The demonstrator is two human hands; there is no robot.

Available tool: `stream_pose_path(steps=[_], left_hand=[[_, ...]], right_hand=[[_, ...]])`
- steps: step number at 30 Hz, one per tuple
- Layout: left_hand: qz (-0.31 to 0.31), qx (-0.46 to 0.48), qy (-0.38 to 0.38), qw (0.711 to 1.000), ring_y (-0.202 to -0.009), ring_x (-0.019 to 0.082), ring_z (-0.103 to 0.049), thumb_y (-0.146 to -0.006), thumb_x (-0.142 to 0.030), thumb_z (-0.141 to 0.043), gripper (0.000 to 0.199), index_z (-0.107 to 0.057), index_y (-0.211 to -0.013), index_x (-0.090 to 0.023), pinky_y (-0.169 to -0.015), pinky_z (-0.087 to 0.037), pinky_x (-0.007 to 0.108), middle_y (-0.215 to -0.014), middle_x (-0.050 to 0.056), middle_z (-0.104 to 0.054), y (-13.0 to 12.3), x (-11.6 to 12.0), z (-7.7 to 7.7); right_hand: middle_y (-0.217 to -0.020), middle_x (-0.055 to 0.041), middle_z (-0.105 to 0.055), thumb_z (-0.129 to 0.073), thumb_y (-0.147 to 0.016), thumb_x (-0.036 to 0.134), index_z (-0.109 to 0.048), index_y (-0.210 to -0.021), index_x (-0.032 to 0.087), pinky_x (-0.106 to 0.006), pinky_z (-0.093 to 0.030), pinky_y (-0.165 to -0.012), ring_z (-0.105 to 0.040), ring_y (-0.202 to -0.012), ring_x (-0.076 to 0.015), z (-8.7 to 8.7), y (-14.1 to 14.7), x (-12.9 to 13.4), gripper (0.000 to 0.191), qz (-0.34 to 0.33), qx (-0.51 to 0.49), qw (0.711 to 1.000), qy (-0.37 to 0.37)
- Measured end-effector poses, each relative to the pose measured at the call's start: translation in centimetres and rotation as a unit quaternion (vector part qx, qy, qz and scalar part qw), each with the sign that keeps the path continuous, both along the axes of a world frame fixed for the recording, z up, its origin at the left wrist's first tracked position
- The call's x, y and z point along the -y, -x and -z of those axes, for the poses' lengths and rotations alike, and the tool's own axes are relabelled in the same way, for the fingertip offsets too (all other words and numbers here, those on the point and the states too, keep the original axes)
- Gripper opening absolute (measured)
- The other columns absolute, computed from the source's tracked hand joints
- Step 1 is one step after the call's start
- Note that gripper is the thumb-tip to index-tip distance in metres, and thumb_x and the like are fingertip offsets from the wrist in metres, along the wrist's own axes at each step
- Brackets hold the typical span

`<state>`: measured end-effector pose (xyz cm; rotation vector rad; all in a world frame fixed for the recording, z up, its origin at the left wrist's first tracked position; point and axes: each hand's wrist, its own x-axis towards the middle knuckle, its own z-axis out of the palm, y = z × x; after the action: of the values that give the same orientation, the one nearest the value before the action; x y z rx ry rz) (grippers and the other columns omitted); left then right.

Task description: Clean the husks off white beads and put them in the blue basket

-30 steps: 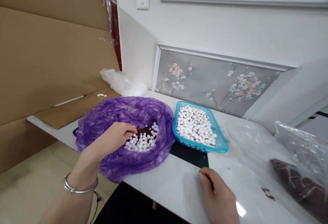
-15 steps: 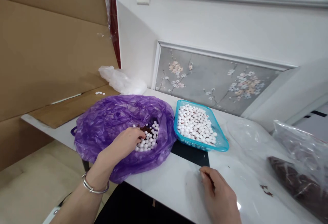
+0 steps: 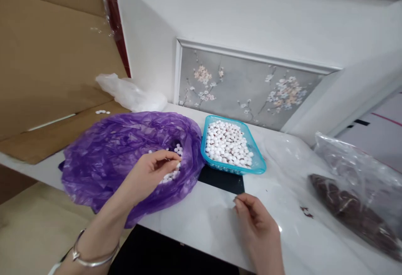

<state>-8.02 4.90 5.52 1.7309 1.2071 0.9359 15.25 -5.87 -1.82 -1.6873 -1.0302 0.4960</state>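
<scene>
L hand [image 3: 153, 169] reaches over the open top of a purple bag [image 3: 100, 157], thumb & forefinger drawn close in a pinch beside the white balls [image 3: 170, 176] inside; can't tell if a ball is gripped b/w them. A silver bangle [image 3: 94, 262] circles that wrist. R hand [image 3: 259, 220] is at the counter [image 3: 204, 203], fingers curled, thumb tip by forefinger; can't tell if it's gripping anything. Just R of the bag, a blue basket [image 3: 258, 164] w/ more balls [image 3: 228, 143], partly over a black patch [image 3: 221, 178]. Far R, a clear bag [image 3: 354, 208] w/ dark brown contents, brown scraps [image 3: 306, 212] nearby. Behind the purple bag, a white plastic bag [image 3: 132, 94] against the wall; at L, cardboard [image 3: 56, 57] w/ a few loose balls [image 3: 103, 112]. Flowered panel [image 3: 241, 90] on the wall [image 3: 251, 19] behind.
</scene>
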Motion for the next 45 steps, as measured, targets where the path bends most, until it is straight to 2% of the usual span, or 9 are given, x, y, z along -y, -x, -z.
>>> stream_pose_path(steps=[2, 5, 8, 12, 17, 23, 31, 39, 45], left_hand=[[0.050, 0.199, 0.151, 0.967, -0.071, 0.012, -0.058, -0.081, -0.037, -0.067, 0.018, -0.068, -0.085, -0.020, -0.067, -0.047, 0.020, -0.075, -0.001, -0.063, -2.0, 1.6, 0.3], [0.103, 0.350, 0.317, 0.875, -0.067, 0.006, -0.057, -0.080, -0.036, -0.071, 0.019, -0.070, -0.084, -0.018, -0.068, -0.048, 0.015, -0.075, -0.001, -0.061, -4.7, 3.7, 1.4], [0.118, 0.394, 0.392, 0.823, -0.066, 0.005, -0.058, -0.079, -0.032, -0.073, 0.018, -0.071, -0.083, -0.015, -0.070, -0.049, 0.013, -0.075, 0.000, -0.062, -6.3, 4.9, 2.4], [0.128, 0.422, 0.415, 0.796, -0.059, 0.003, -0.055, -0.080, -0.028, -0.073, 0.015, -0.069, -0.081, -0.014, -0.059, -0.048, 0.011, -0.071, -0.001, -0.058, -6.9, 5.2, 3.4], [0.156, 0.437, 0.397, 0.792, -0.058, 0.005, -0.053, -0.085, -0.030, -0.066, 0.020, -0.066, -0.075, -0.013, -0.058, -0.046, 0.012, -0.064, -0.001, -0.056, -7.2, 5.1, 4.1], [0.139, 0.439, 0.393, 0.796, -0.057, 0.005, -0.051, -0.080, -0.031, -0.072, 0.019, -0.067, -0.076, -0.013, -0.058, -0.044, 0.012, -0.062, -0.002, -0.056, -7.3, 5.3, 4.4], [0.113, 0.414, 0.357, 0.829, -0.060, 0.006, -0.050, -0.074, -0.030, -0.078, 0.016, -0.069, -0.075, -0.017, -0.063, -0.044, 0.016, -0.067, -0.002, -0.059, -7.0, 5.4, 4.6], [0.113, 0.404, 0.340, 0.842, -0.061, 0.007, -0.049, -0.073, -0.032, -0.078, 0.016, -0.070, -0.073, -0.018, -0.063, -0.041, 0.019, -0.069, -0.002, -0.059, -6.8, 5.7, 4.7], [0.062, 0.384, 0.315, 0.866, -0.067, 0.010, -0.050, -0.067, -0.032, -0.082, 0.018, -0.071, -0.070, -0.019, -0.063, -0.041, 0.020, -0.073, -0.001, -0.061, -7.3, 5.8, 4.7]], right_hand=[[-0.066, 0.0004, -0.063, -0.062, -0.082, 0.041, -0.065, -0.080, 0.021, -0.025, -0.049, -0.063, -0.060, -0.063, -0.0161, -0.9, 0.9, 0.3, 0.021, -0.043, -0.085, 0.995, -0.021], [-0.065, 0.0012, -0.061, -0.061, -0.085, 0.036, -0.064, -0.081, 0.020, -0.023, -0.049, -0.061, -0.059, -0.062, -0.0136, -2.5, 2.5, 0.8, 0.017, -0.089, -0.157, 0.982, -0.058], [-0.067, 0.0019, -0.060, -0.058, -0.088, 0.031, -0.063, -0.079, 0.021, -0.021, -0.048, -0.060, -0.057, -0.062, -0.0114, -3.9, 3.4, 1.0, 0.015, -0.122, -0.181, 0.972, -0.092], [-0.073, 0.0022, -0.058, -0.057, -0.089, 0.026, -0.060, -0.078, 0.022, -0.021, -0.048, -0.062, -0.056, -0.067, -0.0110, -4.4, 3.6, 0.9, 0.013, -0.154, -0.175, 0.964, -0.131], [-0.079, 0.0015, -0.055, -0.055, -0.092, 0.025, -0.058, -0.081, 0.023, -0.023, -0.049, -0.066, -0.057, -0.072, -0.0122, -3.4, 3.9, 0.7, 0.012, -0.169, -0.189, 0.960, -0.119], [-0.083, 0.0017, -0.052, -0.052, -0.093, 0.023, -0.056, -0.084, 0.023, -0.024, -0.050, -0.067, -0.058, -0.071, -0.0116, -3.0, 4.1, 0.6, 0.011, -0.180, -0.171, 0.962, -0.114], [-0.085, 0.0005, -0.051, -0.049, -0.094, 0.019, -0.052, -0.086, 0.024, -0.026, -0.048, -0.068, -0.055, -0.076, -0.0131, -2.9, 4.3, 1.0, 0.010, -0.160, -0.051, 0.979, -0.114], [-0.082, 0.0009, -0.051, -0.049, -0.094, 0.022, -0.052, -0.084, 0.023, -0.026, -0.048, -0.066, -0.055, -0.073, -0.0133, -3.0, 4.5, 0.7, 0.011, -0.167, -0.069, 0.978, -0.108], [-0.082, 0.0011, -0.051, -0.047, -0.095, 0.023, -0.051, -0.085, 0.023, -0.027, -0.047, -0.067, -0.055, -0.074, -0.0134, -2.2, 4.5, 0.6, 0.010, -0.152, -0.059, 0.980, -0.116]])
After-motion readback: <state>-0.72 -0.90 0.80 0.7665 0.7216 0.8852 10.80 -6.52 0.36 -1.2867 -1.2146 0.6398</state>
